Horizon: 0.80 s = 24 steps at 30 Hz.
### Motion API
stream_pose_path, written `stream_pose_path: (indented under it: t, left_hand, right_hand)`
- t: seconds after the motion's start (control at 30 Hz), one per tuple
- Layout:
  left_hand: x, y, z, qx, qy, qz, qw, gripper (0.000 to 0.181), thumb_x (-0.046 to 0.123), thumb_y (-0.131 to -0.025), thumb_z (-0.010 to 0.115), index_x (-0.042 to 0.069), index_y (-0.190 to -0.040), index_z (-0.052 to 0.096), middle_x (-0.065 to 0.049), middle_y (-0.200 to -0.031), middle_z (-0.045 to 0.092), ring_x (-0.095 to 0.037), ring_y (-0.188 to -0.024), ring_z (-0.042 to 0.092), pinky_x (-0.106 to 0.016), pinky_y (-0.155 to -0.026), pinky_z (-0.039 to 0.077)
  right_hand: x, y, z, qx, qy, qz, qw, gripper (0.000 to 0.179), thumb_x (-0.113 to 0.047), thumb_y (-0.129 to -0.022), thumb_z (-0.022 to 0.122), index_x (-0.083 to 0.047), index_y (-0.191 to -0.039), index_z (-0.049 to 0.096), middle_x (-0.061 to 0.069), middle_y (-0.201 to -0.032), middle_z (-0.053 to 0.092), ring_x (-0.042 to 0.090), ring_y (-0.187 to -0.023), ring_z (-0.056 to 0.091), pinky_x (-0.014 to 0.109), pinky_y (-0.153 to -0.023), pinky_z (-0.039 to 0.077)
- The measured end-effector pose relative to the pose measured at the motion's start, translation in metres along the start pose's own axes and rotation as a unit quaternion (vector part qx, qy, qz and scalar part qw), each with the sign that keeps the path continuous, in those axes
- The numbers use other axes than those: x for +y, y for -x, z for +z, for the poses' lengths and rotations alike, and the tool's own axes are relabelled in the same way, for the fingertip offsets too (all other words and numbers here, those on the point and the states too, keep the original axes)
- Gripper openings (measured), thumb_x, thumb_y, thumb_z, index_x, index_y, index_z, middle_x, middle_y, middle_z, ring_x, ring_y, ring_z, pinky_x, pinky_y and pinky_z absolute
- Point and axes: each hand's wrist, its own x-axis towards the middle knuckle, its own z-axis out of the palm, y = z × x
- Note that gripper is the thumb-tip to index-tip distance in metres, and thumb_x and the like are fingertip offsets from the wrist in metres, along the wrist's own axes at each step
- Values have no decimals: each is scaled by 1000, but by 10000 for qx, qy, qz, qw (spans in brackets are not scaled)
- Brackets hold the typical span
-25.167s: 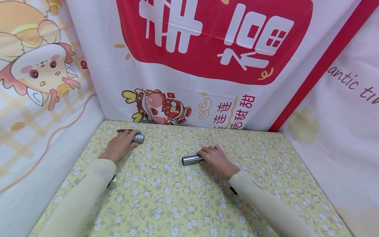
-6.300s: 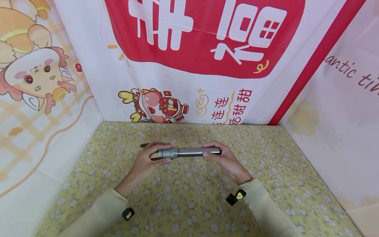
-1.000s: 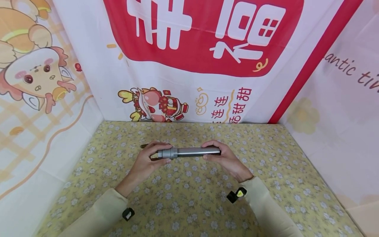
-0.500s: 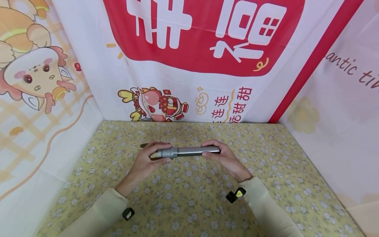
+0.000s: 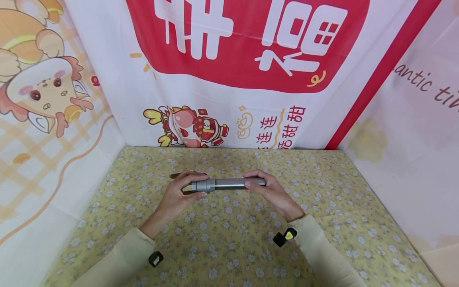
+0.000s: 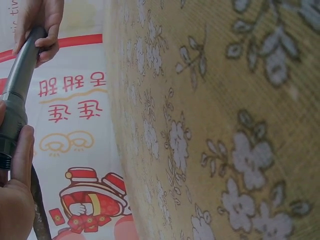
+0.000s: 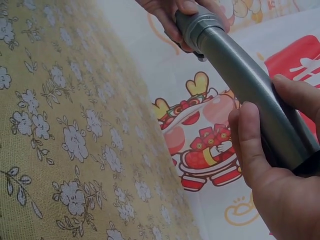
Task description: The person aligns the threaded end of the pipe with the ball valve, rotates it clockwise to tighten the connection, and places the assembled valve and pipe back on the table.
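Observation:
A smooth metal pipe [image 5: 233,183] is held level above the table, its left end inside a grey threaded pipe fitting [image 5: 203,185] with a ribbed nut. My left hand [image 5: 176,196] grips the fitting between thumb and fingers. On the pipe's right part, my right hand [image 5: 270,193] holds on with the thumb at the near side and fingers at the far side. In the right wrist view the pipe [image 7: 245,75] runs straight into the fitting [image 7: 200,27]. A dark brown strip [image 5: 174,175] shows behind my left hand; what it belongs to is hidden.
Beneath the hands spreads a table with a yellow flowered cloth [image 5: 222,247]. A white printed curtain [image 5: 201,83] hangs at its back edge, with printed cloth walls [image 5: 43,159] at both sides. Black straps [image 5: 155,259] sit at the wrists.
Earliest, the hands were apart, fitting in the left, pipe in the right. Since then the two parts came together. In the last second only the right thumb and fingers shift slightly on the pipe.

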Motion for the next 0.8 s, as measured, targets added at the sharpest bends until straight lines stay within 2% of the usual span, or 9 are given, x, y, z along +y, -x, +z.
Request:
stream_pose_path:
  t: [0.23, 0.47, 0.63, 0.8]
  left_hand:
    - [1, 0, 0, -4, -36, 1, 10000, 45, 8, -94, 86, 17, -138, 76, -9, -146, 61, -23, -125, 61, -30, -96, 66]
    - [0, 1, 0, -28, -33, 37, 10000, 45, 9, -95, 86, 17, -139, 76, -9, -146, 60, -21, -123, 61, -28, -96, 66]
    - [0, 1, -1, -58, -37, 14, 10000, 45, 10, -95, 86, 18, -139, 75, -9, -146, 60, -24, -123, 61, -28, -97, 65]
    - [0, 1, -1, -63, -24, -17, 10000, 45, 10, -95, 86, 18, -139, 75, -8, -145, 60, -24, -123, 61, -29, -98, 65]
  right_hand:
    - [0, 1, -1, -145, -41, -113, 9998, 44, -25, -106, 76, -11, -145, 63, 17, -153, 53, 27, -127, 63, 39, -106, 62]
    - [-3, 4, -3, -428, -167, -240, 9987, 44, -4, -103, 74, -6, -144, 58, 16, -151, 52, 30, -129, 61, 43, -106, 60]
    - [-3, 3, -3, -508, -201, -220, 9983, 37, -2, -103, 73, -5, -137, 58, 15, -146, 52, 29, -126, 61, 45, -106, 60]
    - [-3, 3, -4, -535, -179, -284, 9980, 37, -2, -103, 73, -5, -138, 59, 15, -144, 53, 28, -123, 62, 48, -106, 60]
